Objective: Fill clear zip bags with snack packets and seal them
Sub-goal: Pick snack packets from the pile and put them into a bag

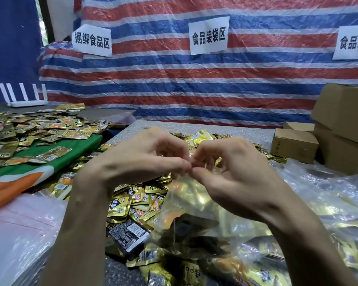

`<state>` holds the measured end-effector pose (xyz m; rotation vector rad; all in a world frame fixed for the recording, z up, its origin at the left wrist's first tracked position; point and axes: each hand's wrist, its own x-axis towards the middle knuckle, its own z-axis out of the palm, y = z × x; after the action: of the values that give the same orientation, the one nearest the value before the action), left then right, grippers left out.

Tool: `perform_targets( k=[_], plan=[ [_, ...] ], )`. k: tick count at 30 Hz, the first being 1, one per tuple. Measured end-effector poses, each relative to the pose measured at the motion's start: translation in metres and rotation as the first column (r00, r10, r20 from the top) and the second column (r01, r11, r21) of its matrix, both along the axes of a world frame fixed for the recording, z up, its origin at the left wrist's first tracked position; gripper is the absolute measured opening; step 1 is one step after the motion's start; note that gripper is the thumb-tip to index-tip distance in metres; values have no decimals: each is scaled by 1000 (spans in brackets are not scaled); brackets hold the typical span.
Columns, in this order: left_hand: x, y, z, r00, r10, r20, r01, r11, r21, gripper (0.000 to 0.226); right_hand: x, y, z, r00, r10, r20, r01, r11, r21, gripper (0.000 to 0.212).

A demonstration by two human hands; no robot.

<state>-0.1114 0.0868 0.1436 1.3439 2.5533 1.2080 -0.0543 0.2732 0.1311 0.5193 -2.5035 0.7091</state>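
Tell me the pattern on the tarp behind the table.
The tarp has red, white and blue stripes; head view.

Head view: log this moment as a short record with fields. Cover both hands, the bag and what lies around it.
left hand: pinches the top edge of the zip bag
right hand: pinches the same edge, fingertips meeting the left's
zip bag: clear, held above the table, gold packets inside
seal: cannot tell whether closed
loose packets: heap on the grey table under the hands
near left: stack of empty clear bags
right: filled clear bags; cardboard boxes behind
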Motion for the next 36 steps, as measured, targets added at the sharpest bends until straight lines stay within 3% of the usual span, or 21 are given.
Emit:
perform_targets(
  k=[6, 10, 16, 23, 33, 36],
  plan=[
    [-3, -4, -3, 997, -60, -41, 63, 994, 87, 19, -1, 7, 3, 998, 41, 53, -37, 997, -70, 10],
    [-10, -4, -7, 994, -54, -92, 69, 981, 179, 9, 1, 12, 6, 992, 56, 110, -48, 996, -74, 11],
    [-28, -25, -17, 1000, -2, -29, 12, 941, 339, 10, 4, 23, 11, 982, 43, 183, -32, 997, -64, 11],
    [-33, -37, -20, 1000, -2, -23, 10, 924, 382, 7, 2, 33, 13, 975, 49, 219, -31, 996, -85, 8],
    [-38, -41, -23, 994, 84, -75, -51, 928, 369, 22, 5, 59, 19, 944, 143, 298, -97, 982, -164, 12],
    [-42, -49, -26, 987, 148, -56, -115, 916, 384, 24, 7, 69, 21, 930, 160, 331, -99, 976, -192, 22]
  ],
)
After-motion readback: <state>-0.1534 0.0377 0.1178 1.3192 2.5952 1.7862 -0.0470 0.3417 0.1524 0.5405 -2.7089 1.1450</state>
